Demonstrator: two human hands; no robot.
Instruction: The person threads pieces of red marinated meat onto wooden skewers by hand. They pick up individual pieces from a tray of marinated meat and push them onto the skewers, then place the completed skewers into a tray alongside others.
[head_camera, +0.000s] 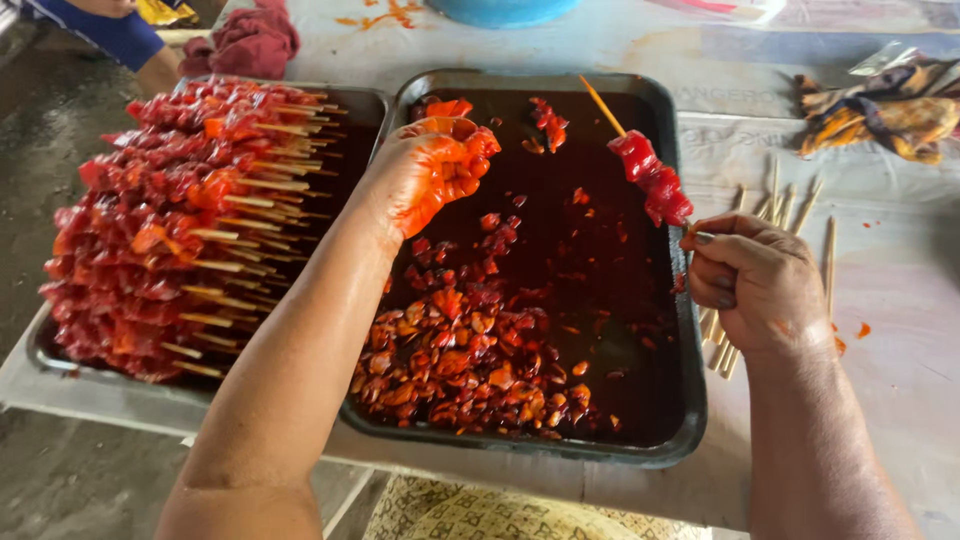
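My right hand (757, 280) grips a thin bamboo skewer (603, 107) by its lower end, at the right rim of a dark metal tray (690, 400). A few red marinated meat pieces (652, 180) sit threaded on the skewer, which tilts up and to the left. My left hand (430, 170), smeared orange-red, hovers over the tray's upper left with fingers curled on a piece of meat (448, 108). Loose marinated meat chunks (460, 350) lie heaped in the tray's lower left.
A second tray (45, 355) on the left holds a tall stack of finished meat skewers (160, 220). Bare skewers (780, 205) lie on the table behind my right hand. A red cloth (248, 42), a patterned cloth (885, 110) and another person's blue sleeve (110, 30) are farther back.
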